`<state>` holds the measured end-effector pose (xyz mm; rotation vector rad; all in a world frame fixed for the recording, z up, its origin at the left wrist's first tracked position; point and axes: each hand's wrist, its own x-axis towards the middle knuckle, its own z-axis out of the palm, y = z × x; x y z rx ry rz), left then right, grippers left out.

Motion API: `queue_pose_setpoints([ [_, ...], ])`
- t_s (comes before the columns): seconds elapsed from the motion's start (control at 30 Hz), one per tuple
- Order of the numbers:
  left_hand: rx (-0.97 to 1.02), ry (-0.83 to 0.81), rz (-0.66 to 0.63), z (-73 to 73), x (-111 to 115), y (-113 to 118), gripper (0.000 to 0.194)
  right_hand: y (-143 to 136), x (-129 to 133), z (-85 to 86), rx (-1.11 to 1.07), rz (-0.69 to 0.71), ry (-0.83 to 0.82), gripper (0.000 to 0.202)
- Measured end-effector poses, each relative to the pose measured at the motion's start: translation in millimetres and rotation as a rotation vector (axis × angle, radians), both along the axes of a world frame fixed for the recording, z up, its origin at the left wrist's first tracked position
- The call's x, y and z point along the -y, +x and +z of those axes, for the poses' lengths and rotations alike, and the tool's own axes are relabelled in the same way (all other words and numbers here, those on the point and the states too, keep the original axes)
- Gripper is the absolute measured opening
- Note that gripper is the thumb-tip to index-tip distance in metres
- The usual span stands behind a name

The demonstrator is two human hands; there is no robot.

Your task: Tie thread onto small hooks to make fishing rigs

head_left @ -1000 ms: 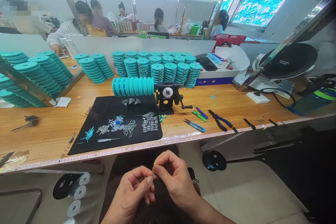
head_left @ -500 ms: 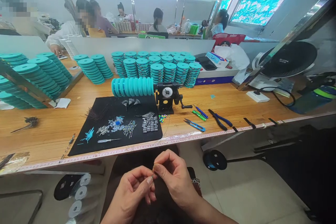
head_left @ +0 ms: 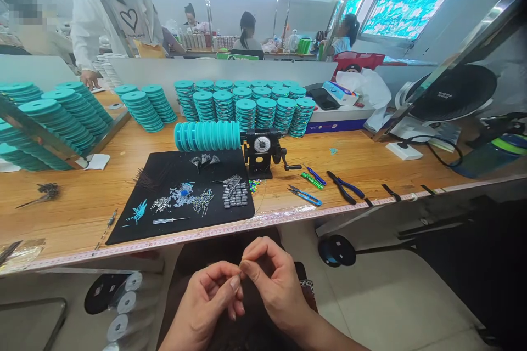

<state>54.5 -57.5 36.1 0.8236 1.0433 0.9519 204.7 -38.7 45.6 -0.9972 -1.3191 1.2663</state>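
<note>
In front of the table edge, over my lap, my left hand (head_left: pixel 212 299) and my right hand (head_left: pixel 274 279) meet fingertip to fingertip. Each one pinches thumb against index finger; the small thing between them is too tiny to make out. Just beyond lies a black mat (head_left: pixel 135 197) with blue thin tubes (head_left: pixel 139 212), small metal parts (head_left: pixel 161 204), pale clear pieces (head_left: pixel 181 195), grey cylinders (head_left: pixel 235 196) and a screwdriver (head_left: pixel 169 220). Behind the mat, a hand-cranked winder (head_left: pixel 261 148) carries a row of teal spools (head_left: pixel 208 136).
Stacks of teal spools (head_left: pixel 247 112) line the back of the table. Blue snips (head_left: pixel 304 196), a green tool (head_left: pixel 313 180) and pliers (head_left: pixel 345 187) lie to the right. A black fan (head_left: pixel 453 92) stands far right. Across the partition, a person in a white top (head_left: pixel 132 16) stands.
Across the partition, the person in white has risen from a bent posture to standing. My hands stay nearly in place, with the fingertips pressed a little closer together.
</note>
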Motion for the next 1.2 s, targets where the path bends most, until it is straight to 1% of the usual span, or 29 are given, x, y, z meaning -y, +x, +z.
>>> queue_pose_setpoints([
  [0.37,0.011,0.001,0.010,1.4,0.8,0.4,0.027,-1.8,4.2,-3.5,-0.017,-0.009,-0.025,0.013],
  [0.57,0.020,-0.013,0.006,-1.8,3.1,-1.3,0.027,0.3,2.9,0.8,0.052,-0.005,0.037,0.013],
  [0.73,0.004,-0.020,-0.001,-2.8,3.2,-2.5,0.028,2.4,1.4,3.4,0.054,0.025,0.022,0.013],
  [1.0,-0.020,-0.037,0.005,-0.6,2.3,-0.8,0.034,6.5,-1.9,5.9,0.163,0.091,0.069,0.010],
  [1.1,-0.012,-0.037,0.009,1.2,0.9,-0.9,0.035,4.5,-2.8,4.3,0.110,0.077,0.042,0.011],
  [1.2,0.006,-0.060,-0.004,3.4,0.2,-1.9,0.029,1.3,-2.4,0.8,-0.011,0.028,-0.020,0.015],
])
